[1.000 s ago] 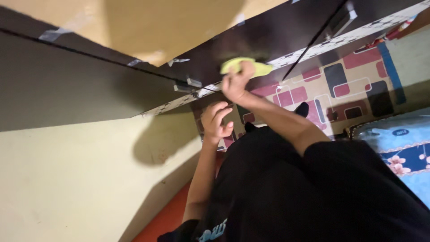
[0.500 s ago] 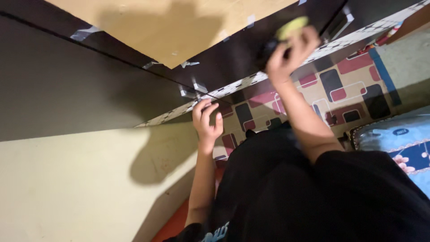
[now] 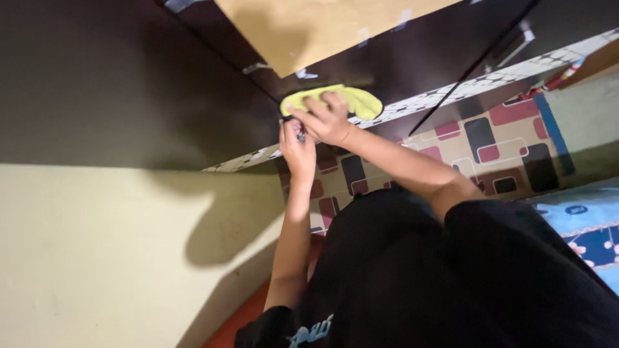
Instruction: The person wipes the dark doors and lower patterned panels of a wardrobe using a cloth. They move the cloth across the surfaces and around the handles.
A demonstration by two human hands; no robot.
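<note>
Right hand [image 3: 324, 121]: fingers spread flat, pressing a yellow-green cloth [image 3: 342, 102] against the dark cabinet door [image 3: 400, 61].
Left hand [image 3: 295, 149]: just under the right, fingers pinched closed on a small metal handle [image 3: 299, 135] (partly hidden, so grip unclear in detail).
Cloth: low on the door, above its patterned edge strip [image 3: 451, 90].
Surroundings: cream wall [image 3: 97, 258], patterned floor [image 3: 490, 135].
</note>
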